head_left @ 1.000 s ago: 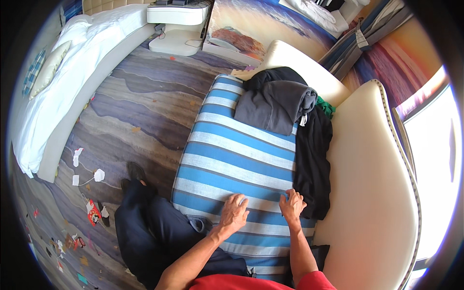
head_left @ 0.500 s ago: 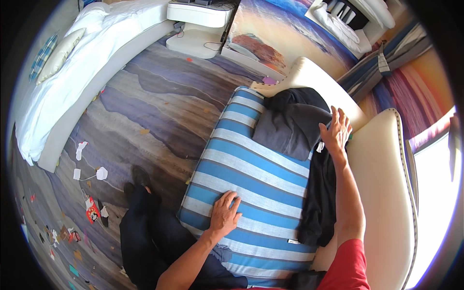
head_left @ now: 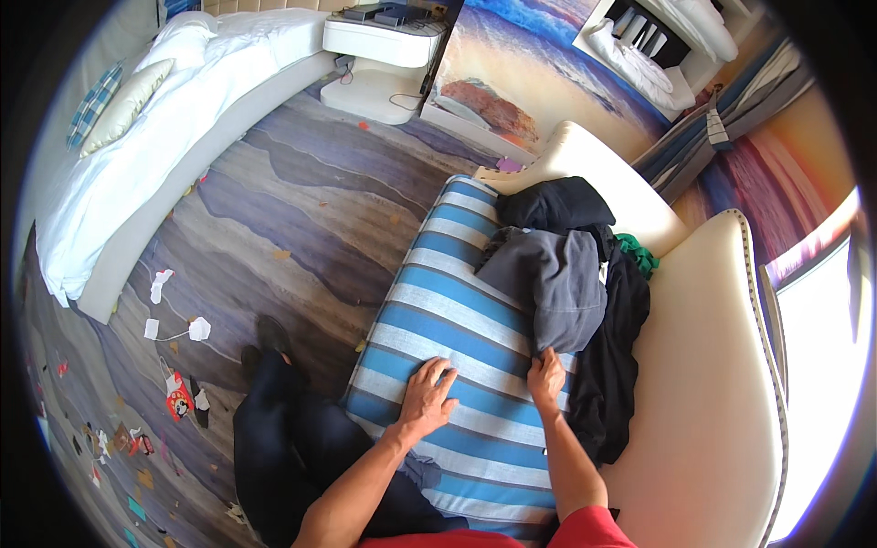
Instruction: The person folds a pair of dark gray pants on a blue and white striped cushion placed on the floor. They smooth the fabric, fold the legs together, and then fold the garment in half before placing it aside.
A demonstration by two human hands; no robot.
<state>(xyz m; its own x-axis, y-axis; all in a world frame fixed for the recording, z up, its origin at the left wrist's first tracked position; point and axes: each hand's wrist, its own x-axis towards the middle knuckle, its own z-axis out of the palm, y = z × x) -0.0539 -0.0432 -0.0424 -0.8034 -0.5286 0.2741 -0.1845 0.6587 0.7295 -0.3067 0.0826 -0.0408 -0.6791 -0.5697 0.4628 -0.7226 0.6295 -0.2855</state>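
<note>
My left hand [head_left: 427, 397] rests on the striped blue, white and grey seat cushion [head_left: 438, 320], fingers spread and holding nothing. Farther right, my right hand [head_left: 546, 373] is closed in a pinch on the near edge of a dark grey garment [head_left: 562, 279], which lies bunched on the cushion. Behind that garment is a heap of black cloth [head_left: 557, 203]. A long black garment [head_left: 614, 356] stretches along the right side of the seat. Part of a green cloth [head_left: 637, 254] shows beside the heap, the remainder hidden.
The cream sofa back [head_left: 703, 365] borders the cushion on the right. A bed with white bedding [head_left: 183, 119] stands far left, a white bedside stand [head_left: 379, 46] beyond. On the patterned floor [head_left: 265, 219] lie white pieces [head_left: 198, 329], a red item [head_left: 178, 399] and scattered scraps.
My right hand has come down and nearer from the sofa back, closing on the grey garment. The garment has shifted and bunched, and green cloth now shows. My left hand stays on the cushion.
</note>
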